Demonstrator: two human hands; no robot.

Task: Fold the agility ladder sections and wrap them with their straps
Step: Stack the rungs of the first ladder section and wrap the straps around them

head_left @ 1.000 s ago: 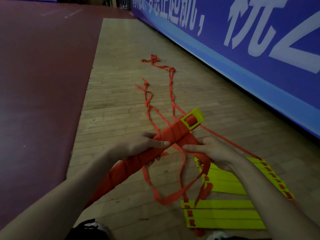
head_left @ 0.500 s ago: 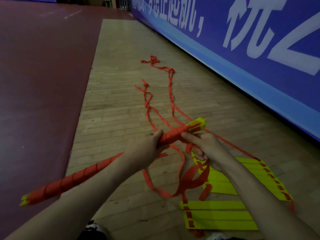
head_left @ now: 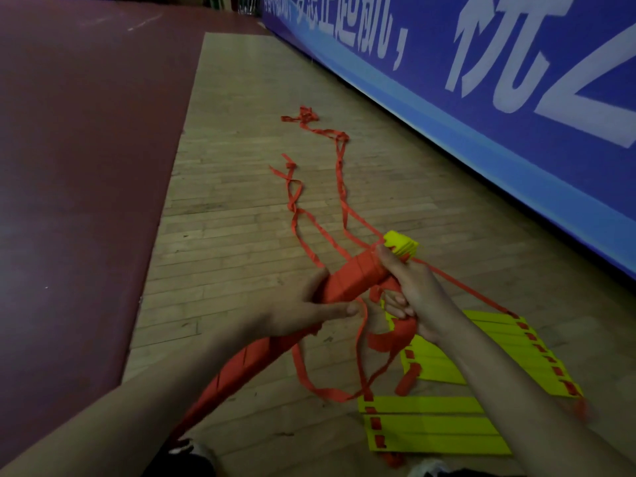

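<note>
In the head view, the bundle, a stack of folded rungs wound in orange strap, slants up between both hands, from low on the left to the far right. The left hand grips its middle, fingers over the top and thumb lying along the near side. The right hand is curled round it farther up, thumb pressed just below the bare yellow end that pokes out beyond it. The right hand's lower fingers are bent inward near loops of strap, but whether they pinch any of it is hard to tell. The bundle's lower end runs behind the left forearm and is hidden. The loose strap trails away over the wood floor beyond the hands, tangled at its far tip. Under the right forearm lie flat rungs still threaded on strap, partly covered by the arm. A dark red mat lies left of the left hand. A blue banner with white lettering, cut off by the frame edge, rises beyond the right hand. At the bottom edge something dark, perhaps shoes, is too dim to make out.
</note>
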